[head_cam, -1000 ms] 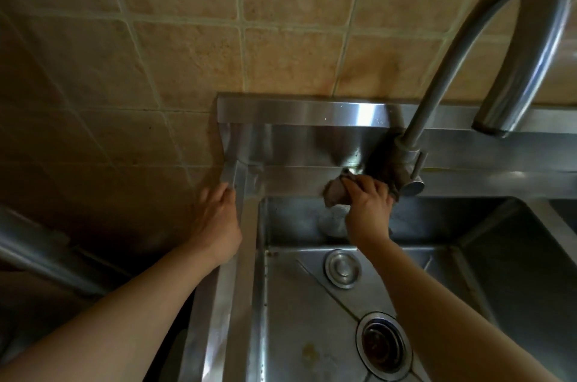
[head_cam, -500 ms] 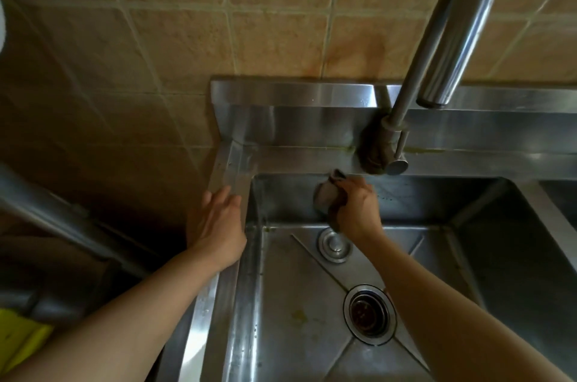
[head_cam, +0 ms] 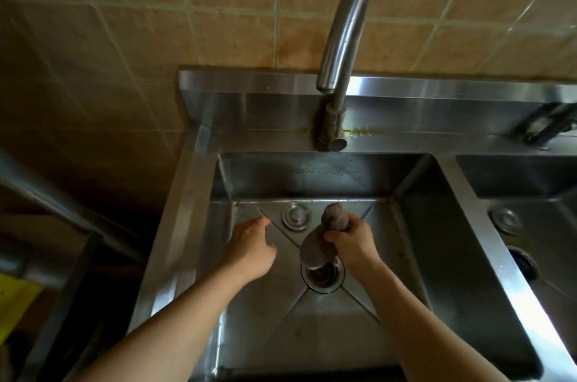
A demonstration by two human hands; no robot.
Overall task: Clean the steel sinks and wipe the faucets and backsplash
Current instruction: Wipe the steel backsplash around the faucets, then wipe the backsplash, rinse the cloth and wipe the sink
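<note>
The right hand [head_cam: 352, 244] has its grip pinched round a dark cloth [head_cam: 324, 236], which hangs over the left sink [head_cam: 437, 257] just above the drain [head_cam: 323, 277]. The cloth looks soft, limp and probably wet, so it is best bunched mid-length. The left hand [head_cam: 249, 249], fingers loosely spread, hovers at the cloth's 9 o'clock. A round plug [head_cam: 295, 215] sits at 11 o'clock, and the faucet [head_cam: 340, 47] rises at 12 o'clock, its spout overhanging any reach to the backsplash [head_cam: 249, 107].
</note>
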